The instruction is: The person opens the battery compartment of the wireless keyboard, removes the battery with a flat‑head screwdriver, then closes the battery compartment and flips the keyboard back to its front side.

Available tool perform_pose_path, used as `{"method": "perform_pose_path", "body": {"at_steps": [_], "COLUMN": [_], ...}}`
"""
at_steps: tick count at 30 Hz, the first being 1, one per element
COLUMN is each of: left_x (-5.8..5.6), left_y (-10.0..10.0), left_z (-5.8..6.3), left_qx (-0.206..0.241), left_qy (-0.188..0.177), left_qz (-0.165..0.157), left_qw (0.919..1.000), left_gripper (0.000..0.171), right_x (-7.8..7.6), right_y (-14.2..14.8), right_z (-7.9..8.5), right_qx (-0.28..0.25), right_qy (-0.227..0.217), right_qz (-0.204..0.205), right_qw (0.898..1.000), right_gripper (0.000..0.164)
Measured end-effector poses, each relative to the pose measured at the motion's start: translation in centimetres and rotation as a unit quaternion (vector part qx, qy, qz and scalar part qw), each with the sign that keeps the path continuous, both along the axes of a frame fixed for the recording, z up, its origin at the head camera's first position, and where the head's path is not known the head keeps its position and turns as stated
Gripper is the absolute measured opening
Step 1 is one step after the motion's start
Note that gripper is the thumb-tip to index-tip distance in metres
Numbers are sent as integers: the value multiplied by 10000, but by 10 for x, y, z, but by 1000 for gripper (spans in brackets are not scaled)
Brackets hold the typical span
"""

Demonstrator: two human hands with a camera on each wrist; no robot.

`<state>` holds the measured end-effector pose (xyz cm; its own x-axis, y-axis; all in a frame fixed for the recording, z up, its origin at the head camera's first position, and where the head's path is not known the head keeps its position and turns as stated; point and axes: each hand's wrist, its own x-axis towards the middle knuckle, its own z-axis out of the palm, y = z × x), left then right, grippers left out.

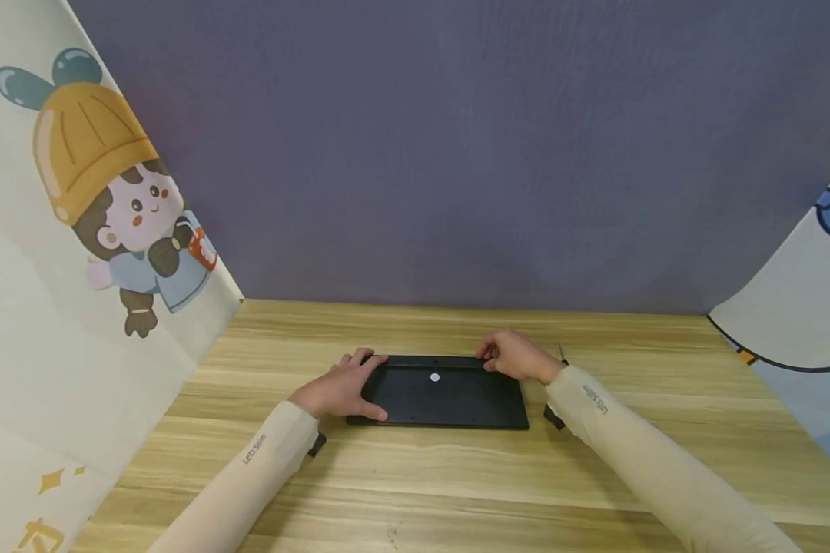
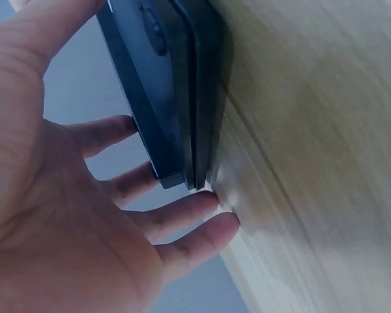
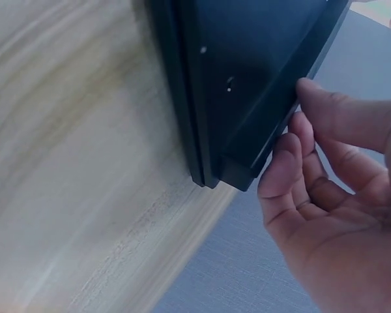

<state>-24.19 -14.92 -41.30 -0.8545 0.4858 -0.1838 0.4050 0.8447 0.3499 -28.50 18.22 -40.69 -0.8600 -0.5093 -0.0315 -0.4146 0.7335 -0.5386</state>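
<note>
A black keyboard (image 1: 449, 399) lies face down on the wooden table, its underside showing small holes, a round white sticker and a raised ridge along the far edge. My left hand (image 1: 342, 388) spans its left end, thumb at the near edge. In the left wrist view, two fingertips of that hand (image 2: 72, 195) meet the ridge and the other two reach past the corner. At the far edge, toward the right end, my right hand (image 1: 515, 357) pinches the ridge. The right wrist view shows the thumb (image 3: 348, 117) on the ridge with curled fingers beneath.
A thin metal shaft with a dark end, like a screwdriver (image 1: 562, 354), shows beside the right wrist, partly hidden by the sleeve. The wooden table (image 1: 401, 484) ends at a grey-purple panel (image 1: 456, 153) behind. Cartoon-printed panels stand at left and right.
</note>
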Motion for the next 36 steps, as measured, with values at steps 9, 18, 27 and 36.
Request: {"method": "perform_pose_path", "body": {"at_steps": [9,18,27,36], "left_x": [-1,-1,-1,0], "left_y": [-1,-2,-2,-1], "left_z": [-1,-2,-3,-2], "left_qx": [70,62,15,74], "left_qy": [-28,1,-3,-29], "left_qz": [-18,-45,-1,-15], "left_qw": [10000,10000,10000,10000], "left_gripper": [99,99,99,100], "right_x": [-4,-11,-13,-11], "right_y": [-2,-3,-3,1], "right_z": [2,2,3,1], "right_qx": [87,126,60,-212], "right_qy": [-118,-375,-515,-379], "right_qz": [13,87,70,234], "right_qw": [9999,9992,9986,9988], "right_gripper": [15,17,18,16]}}
